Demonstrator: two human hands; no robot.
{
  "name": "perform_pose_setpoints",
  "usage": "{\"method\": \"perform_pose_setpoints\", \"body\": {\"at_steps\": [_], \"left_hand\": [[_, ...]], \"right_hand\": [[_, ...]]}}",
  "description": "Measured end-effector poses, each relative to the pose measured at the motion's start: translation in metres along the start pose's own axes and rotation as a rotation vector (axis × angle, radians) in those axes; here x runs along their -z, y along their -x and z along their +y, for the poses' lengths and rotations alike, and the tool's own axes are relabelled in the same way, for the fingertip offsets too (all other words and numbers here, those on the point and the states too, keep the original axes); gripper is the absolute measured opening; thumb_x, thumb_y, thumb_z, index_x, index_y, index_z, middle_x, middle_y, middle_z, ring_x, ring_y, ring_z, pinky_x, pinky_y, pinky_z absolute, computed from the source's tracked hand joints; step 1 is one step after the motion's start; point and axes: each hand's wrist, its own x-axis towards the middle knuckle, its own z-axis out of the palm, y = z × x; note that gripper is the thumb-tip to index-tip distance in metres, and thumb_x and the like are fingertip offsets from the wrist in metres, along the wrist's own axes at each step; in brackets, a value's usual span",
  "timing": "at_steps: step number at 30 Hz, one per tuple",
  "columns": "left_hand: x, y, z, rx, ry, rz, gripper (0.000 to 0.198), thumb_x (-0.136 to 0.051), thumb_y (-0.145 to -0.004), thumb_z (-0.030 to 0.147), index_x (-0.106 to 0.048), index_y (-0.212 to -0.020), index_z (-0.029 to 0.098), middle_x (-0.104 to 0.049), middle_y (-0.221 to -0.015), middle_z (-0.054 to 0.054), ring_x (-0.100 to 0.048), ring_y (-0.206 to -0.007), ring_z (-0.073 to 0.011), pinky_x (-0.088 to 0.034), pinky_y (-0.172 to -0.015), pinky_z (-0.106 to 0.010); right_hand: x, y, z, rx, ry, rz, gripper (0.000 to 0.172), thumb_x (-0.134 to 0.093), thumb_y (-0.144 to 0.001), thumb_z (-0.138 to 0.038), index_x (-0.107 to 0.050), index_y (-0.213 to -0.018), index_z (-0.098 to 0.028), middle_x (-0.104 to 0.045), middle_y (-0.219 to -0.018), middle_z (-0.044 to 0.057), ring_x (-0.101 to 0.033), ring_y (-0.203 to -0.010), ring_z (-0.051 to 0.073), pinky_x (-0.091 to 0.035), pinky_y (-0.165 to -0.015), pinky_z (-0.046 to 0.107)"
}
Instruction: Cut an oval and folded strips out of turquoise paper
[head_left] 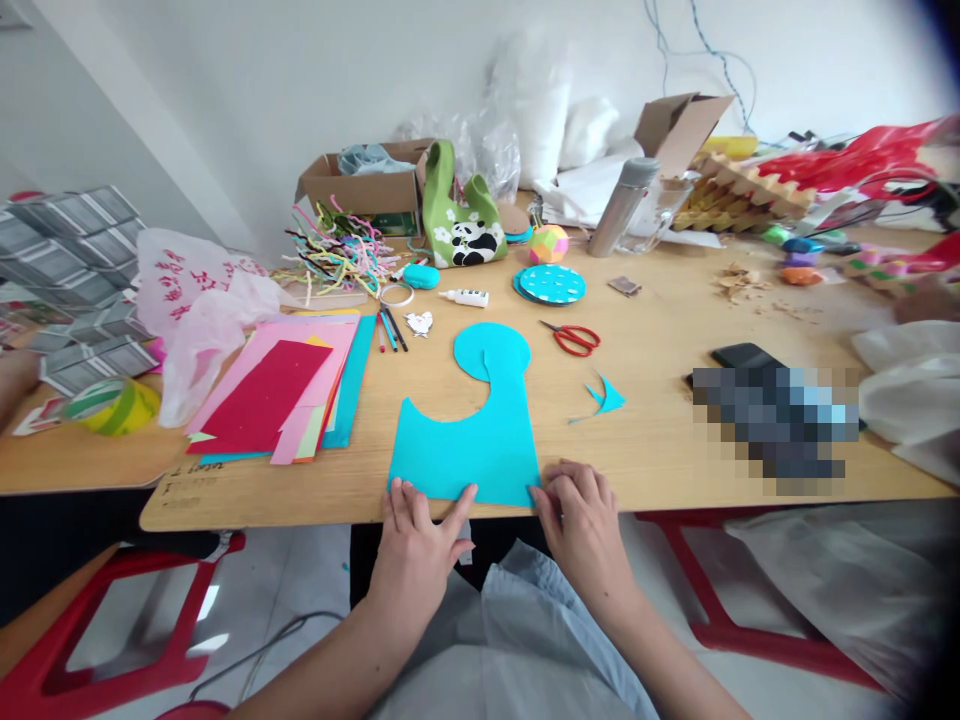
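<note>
A sheet of bright blue paper lies flat at the table's near edge, a round bite cut out of its upper left. Touching its top end is a blue paper circle; the two partly overlap. My left hand rests with spread fingers on the sheet's lower edge, holding nothing. At the lower right corner, the thumb of my right hand touches the paper, while its bent fingers lie on the tabletop, apart from the thumb. Red-handled scissors and blue paper scraps lie beyond, to the right.
Stacked coloured paper lies left, near pens and a glue bottle. Patterned blue discs, a panda bag and a steel flask stand farther back. A phone is at right, tape at left.
</note>
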Motion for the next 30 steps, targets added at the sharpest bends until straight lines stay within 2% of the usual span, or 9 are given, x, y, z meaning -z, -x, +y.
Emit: {"method": "perform_pose_setpoints", "body": {"at_steps": [7,10,12,14,17,19,21,24,30], "left_hand": [[0.004,-0.004,0.009,-0.021,-0.148,-0.014,0.091,-0.078,-0.068,0.044,-0.026,-0.143,0.053,-0.052,-0.112,-0.011,-0.056,-0.115,-0.0461,-0.047,-0.088,-0.064],[0.007,-0.005,0.01,-0.03,-0.23,-0.018,0.097,-0.079,-0.066,0.046,-0.02,-0.143,0.053,-0.054,-0.109,-0.011,-0.059,-0.112,-0.045,-0.048,-0.089,-0.059],[0.009,-0.005,0.01,-0.049,-0.253,-0.015,0.1,-0.08,-0.064,0.047,-0.019,-0.143,0.053,-0.055,-0.108,-0.011,-0.06,-0.11,-0.0447,-0.048,-0.088,-0.059],[0.009,-0.006,0.009,-0.057,-0.254,-0.01,0.099,-0.079,-0.064,0.048,-0.02,-0.143,0.052,-0.055,-0.107,-0.011,-0.061,-0.109,-0.0439,-0.049,-0.088,-0.059],[0.01,-0.007,0.009,-0.051,-0.247,0.003,0.09,-0.079,-0.066,0.045,-0.031,-0.142,0.049,-0.056,-0.106,-0.013,-0.061,-0.107,-0.0441,-0.05,-0.086,-0.058],[0.01,-0.008,0.009,-0.054,-0.246,0.014,0.088,-0.081,-0.065,0.043,-0.036,-0.14,0.049,-0.056,-0.105,-0.014,-0.062,-0.106,-0.0445,-0.051,-0.085,-0.058],[0.01,-0.007,0.009,-0.06,-0.245,0.03,0.093,-0.083,-0.061,0.043,-0.034,-0.14,0.051,-0.056,-0.105,-0.012,-0.062,-0.105,-0.0444,-0.052,-0.083,-0.058],[0.008,-0.007,0.008,-0.067,-0.248,0.053,0.099,-0.084,-0.057,0.045,-0.031,-0.14,0.053,-0.055,-0.106,-0.012,-0.062,-0.105,-0.0457,-0.053,-0.08,-0.057],[0.006,-0.005,0.007,-0.067,-0.23,0.076,0.103,-0.085,-0.055,0.046,-0.029,-0.141,0.052,-0.054,-0.107,-0.013,-0.061,-0.106,-0.0481,-0.053,-0.08,-0.057]], "right_hand": [[0.002,0.001,0.005,-0.001,-0.02,-0.002,0.021,-0.046,-0.097,-0.031,-0.049,-0.079,-0.021,-0.058,-0.098,0.01,-0.052,-0.095,0.025,-0.043,-0.083,0.043],[0.007,0.003,0.001,0.018,0.006,0.057,0.019,-0.046,-0.097,-0.034,-0.054,-0.092,-0.017,-0.06,-0.101,0.012,-0.052,-0.102,0.027,-0.044,-0.087,0.046],[0.01,0.005,-0.011,0.123,0.053,0.069,0.03,-0.047,-0.096,-0.037,-0.054,-0.114,-0.013,-0.061,-0.112,0.014,-0.047,-0.116,0.03,-0.036,-0.1,0.052],[0.009,0.009,-0.028,0.283,0.094,0.006,0.046,-0.047,-0.096,-0.042,-0.049,-0.13,-0.012,-0.058,-0.126,0.014,-0.038,-0.129,0.032,-0.021,-0.111,0.056],[0.0,0.015,-0.05,0.424,0.148,-0.079,0.06,-0.046,-0.093,-0.052,-0.048,-0.135,-0.009,-0.054,-0.138,0.013,-0.031,-0.137,0.031,-0.009,-0.116,0.053],[-0.008,0.02,-0.055,0.434,0.198,-0.084,0.067,-0.044,-0.092,-0.056,-0.049,-0.135,-0.005,-0.052,-0.14,0.015,-0.03,-0.137,0.032,-0.006,-0.117,0.052],[-0.013,0.026,-0.051,0.409,0.241,-0.085,0.069,-0.044,-0.092,-0.056,-0.048,-0.136,-0.003,-0.05,-0.142,0.017,-0.03,-0.138,0.031,-0.005,-0.117,0.052],[-0.011,0.034,-0.035,0.378,0.27,-0.096,0.063,-0.045,-0.094,-0.049,-0.046,-0.138,-0.005,-0.047,-0.145,0.014,-0.031,-0.139,0.029,-0.006,-0.118,0.052],[0.013,0.046,-0.002,0.308,0.321,-0.059,0.06,-0.044,-0.095,-0.045,-0.042,-0.142,-0.007,-0.048,-0.144,0.015,-0.031,-0.14,0.029,-0.011,-0.117,0.053]]}}
